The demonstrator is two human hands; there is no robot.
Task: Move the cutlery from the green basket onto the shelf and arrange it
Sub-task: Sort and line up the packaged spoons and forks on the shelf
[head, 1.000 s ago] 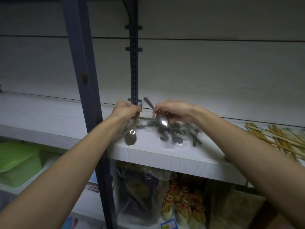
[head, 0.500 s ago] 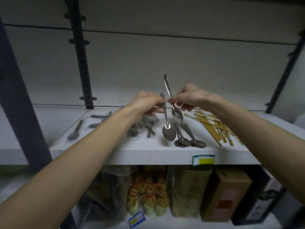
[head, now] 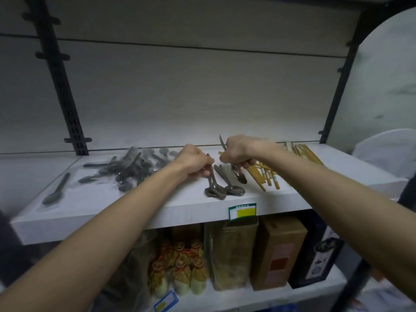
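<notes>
Shelf (white) against panelled wall

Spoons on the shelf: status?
Left hand setting a spoon down beside the laid spoons. Right hand holds another spoon. Chopsticks close alongside.

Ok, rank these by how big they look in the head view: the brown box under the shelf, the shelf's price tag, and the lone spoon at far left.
1. Brown box, clearly largest.
2. Lone spoon.
3. Price tag; close to the spoon in area, so that order is unsure.
</notes>
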